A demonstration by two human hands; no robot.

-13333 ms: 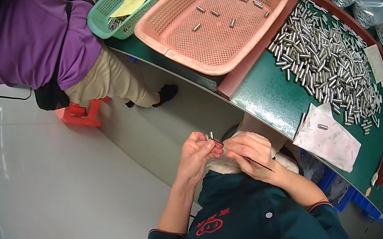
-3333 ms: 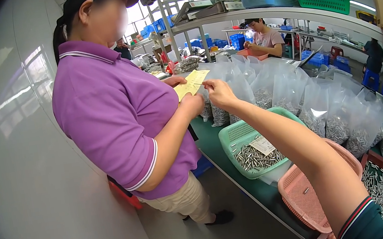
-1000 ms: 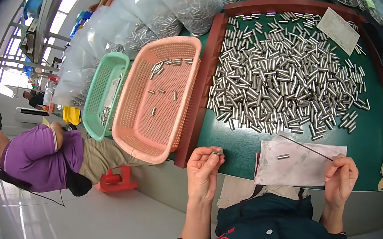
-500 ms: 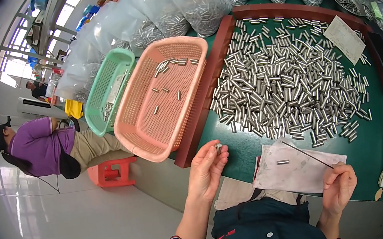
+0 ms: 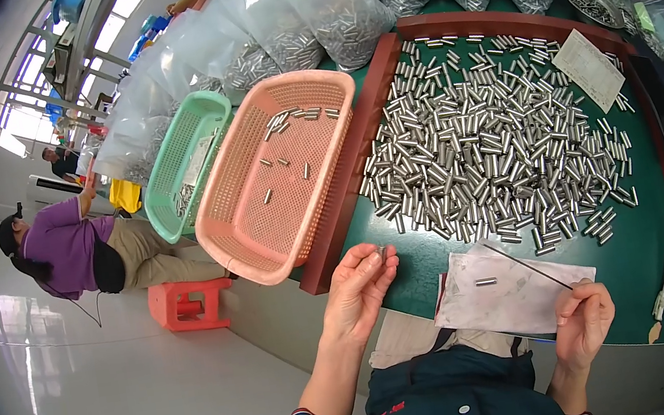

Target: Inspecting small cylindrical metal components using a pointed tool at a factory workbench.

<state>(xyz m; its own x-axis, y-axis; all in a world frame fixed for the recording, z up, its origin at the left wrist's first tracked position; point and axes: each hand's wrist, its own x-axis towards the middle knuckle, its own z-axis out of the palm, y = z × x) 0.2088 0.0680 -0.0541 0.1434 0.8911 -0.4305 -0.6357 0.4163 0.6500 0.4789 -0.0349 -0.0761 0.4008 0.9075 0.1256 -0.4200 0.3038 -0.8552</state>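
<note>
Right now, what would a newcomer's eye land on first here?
The big heap of small metal cylinders spread over the green worktable, straight ahead. Left of it sits a pink basket holding a few cylinders. Nearer, the left hand pinches a cylinder and the right hand holds a thin rod over a white sheet.

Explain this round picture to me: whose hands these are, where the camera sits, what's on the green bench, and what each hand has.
The camera is worn on a person's head and looks down, so the picture curves at its rim. The two bare hands are that person's own. The left hand pinches small metal pins in its fingers. The right hand holds a thin rod over a sheet of paper with one pin on it. On the green bench lies a heap of pins, beside a pink basket and a green basket. Another person sits further left.
</note>
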